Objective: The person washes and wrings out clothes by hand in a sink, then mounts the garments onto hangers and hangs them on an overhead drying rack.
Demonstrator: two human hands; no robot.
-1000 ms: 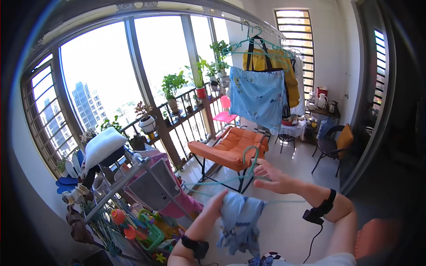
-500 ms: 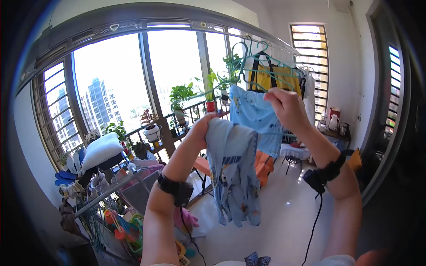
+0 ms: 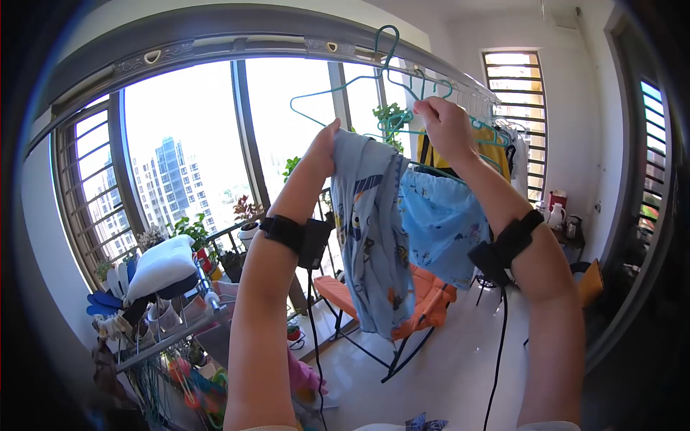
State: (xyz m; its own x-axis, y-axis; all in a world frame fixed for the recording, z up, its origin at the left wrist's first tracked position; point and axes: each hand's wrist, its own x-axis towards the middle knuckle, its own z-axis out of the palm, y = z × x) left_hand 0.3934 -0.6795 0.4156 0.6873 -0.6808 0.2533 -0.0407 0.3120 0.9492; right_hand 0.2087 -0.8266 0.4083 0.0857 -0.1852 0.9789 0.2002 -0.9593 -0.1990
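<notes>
Two raised hands with a garment and a hanger. The left hand (image 3: 325, 152) grasps the upper edge of the blue printed garment (image 3: 370, 237), which hangs in folds in front of the body. The right hand (image 3: 444, 131) is closed around one side of the green hanger (image 3: 389, 66), its hook upright near the rail (image 3: 471, 85). Behind: a light-blue cloth (image 3: 444, 223) on a hanger, above an orange chair (image 3: 435, 298).

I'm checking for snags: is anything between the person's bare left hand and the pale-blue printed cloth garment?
Nothing visible: the left hand directly touches the upper edge of the pale-blue garment. The brighter-blue printed fabric hangs behind it, not between them.
</notes>
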